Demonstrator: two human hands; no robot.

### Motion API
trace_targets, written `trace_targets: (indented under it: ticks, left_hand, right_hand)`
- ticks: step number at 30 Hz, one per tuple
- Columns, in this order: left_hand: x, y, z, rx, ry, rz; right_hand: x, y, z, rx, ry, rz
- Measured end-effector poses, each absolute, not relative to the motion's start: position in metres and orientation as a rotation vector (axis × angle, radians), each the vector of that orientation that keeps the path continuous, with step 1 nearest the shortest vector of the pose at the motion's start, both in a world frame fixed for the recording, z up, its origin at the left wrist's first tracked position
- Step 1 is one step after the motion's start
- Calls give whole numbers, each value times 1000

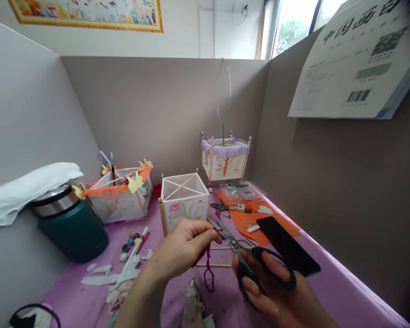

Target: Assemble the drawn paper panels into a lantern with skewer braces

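Pinched in my left hand (pixel 187 243) is a dark red cord (pixel 208 271), whose looped end hangs below the fingers. My right hand (pixel 266 282) has its fingers through the black handles of a pair of scissors (pixel 234 243). The scissor blades are parted and lie right beside my left fingertips, at the short end of the cord. Just behind my left hand stands a white box-shaped lantern (pixel 186 209) with wooden corner sticks and a drawn red flower.
An orange-fringed lantern (pixel 118 205) and a teal bottle (pixel 73 228) stand left. A purple-fringed lantern (pixel 225 159) is at the back. Right are pliers (pixel 230 208), an orange sheet (pixel 241 223) and a black phone-like slab (pixel 287 246). Paper scraps (pixel 104 279) and beads (pixel 131 241) lie left.
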State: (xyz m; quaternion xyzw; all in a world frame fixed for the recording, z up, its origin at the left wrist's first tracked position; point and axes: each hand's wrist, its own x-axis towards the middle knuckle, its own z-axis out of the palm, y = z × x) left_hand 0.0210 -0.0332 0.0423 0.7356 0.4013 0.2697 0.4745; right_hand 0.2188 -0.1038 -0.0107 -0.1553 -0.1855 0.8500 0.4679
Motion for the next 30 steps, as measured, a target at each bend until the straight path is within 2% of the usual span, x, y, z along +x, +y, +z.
trace_targets:
  ticks: [12,22,27,30]
  left_hand:
    - [23,-36,45,1825,996,636]
    - [17,-32,44,1869,1011,621]
    - [12,-28,44,1817,1074,647]
    - [8,-24,45,1698,1129,778]
  right_hand:
    - [213,-102,-8,-492,-486,1982]
    - [219,-103,-14,-410,-533,2055]
    - [242,-102,0,-513,-704,1787]
    - [260,-102,-10,-854,-1142,1586]
